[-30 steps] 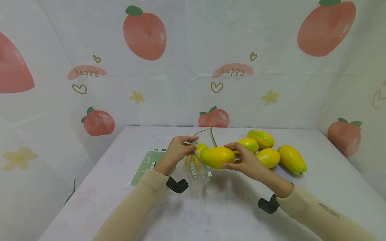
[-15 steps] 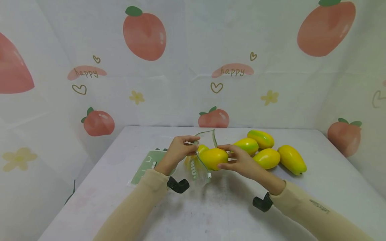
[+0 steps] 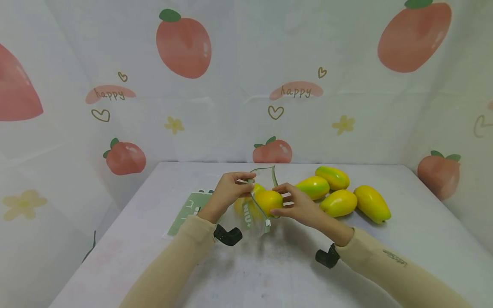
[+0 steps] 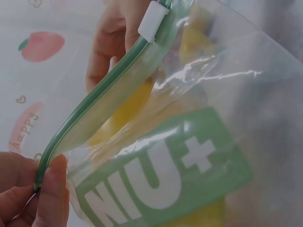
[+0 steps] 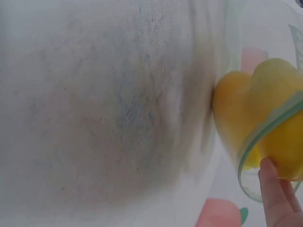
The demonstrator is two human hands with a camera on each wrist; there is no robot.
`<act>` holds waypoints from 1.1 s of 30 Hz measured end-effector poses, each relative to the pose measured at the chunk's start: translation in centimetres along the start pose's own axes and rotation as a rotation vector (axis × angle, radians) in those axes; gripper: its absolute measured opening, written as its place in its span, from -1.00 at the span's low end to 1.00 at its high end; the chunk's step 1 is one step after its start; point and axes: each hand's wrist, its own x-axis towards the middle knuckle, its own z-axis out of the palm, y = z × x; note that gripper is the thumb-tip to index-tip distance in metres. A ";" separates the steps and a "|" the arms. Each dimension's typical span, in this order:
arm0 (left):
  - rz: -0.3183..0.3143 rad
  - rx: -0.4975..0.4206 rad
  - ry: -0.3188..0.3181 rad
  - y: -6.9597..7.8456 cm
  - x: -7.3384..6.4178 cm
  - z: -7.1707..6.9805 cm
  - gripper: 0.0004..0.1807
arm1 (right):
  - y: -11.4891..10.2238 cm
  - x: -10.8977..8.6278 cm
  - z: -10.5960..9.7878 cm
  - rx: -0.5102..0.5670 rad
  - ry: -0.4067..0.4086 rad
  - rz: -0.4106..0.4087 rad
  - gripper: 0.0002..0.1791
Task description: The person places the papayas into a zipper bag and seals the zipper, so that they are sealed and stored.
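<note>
In the head view my left hand (image 3: 229,192) pinches the rim of a clear zip bag (image 3: 252,231) with a green NIU+ label (image 4: 165,175). The left wrist view shows the finger and thumb on the green zip strip, with a white slider (image 4: 153,21) farther along it. My right hand (image 3: 302,209) grips a yellow mango (image 3: 269,202) by its right end, at the mouth of the bag. Most of this mango lies inside the rim. Behind it, another mango (image 5: 232,111) sits in the bag, seen through the film.
Several yellow-green mangoes, among them a front right one (image 3: 372,204) and a back one (image 3: 332,177), lie on the white table (image 3: 269,278) to the right. A flat green printed packet (image 3: 188,211) lies left, partly behind my left hand. A printed cloth (image 3: 239,60) hangs behind.
My right hand has moved left, carrying the mango through the bag's mouth. My left hand has stayed at the rim, almost still.
</note>
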 end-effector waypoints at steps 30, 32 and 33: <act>-0.001 -0.006 0.008 0.1 -0.1 -0.2 -0.62 | -0.3 0.3 0.2 -0.042 -0.021 -0.048 -0.67; -0.002 -0.011 0.004 0.1 -0.1 -0.2 -0.62 | -0.4 0.2 0.0 -0.036 -0.021 -0.061 -0.67; -0.002 -0.013 0.003 0.1 -0.1 -0.2 -0.62 | -0.5 0.1 -0.1 -0.032 -0.020 -0.063 -0.67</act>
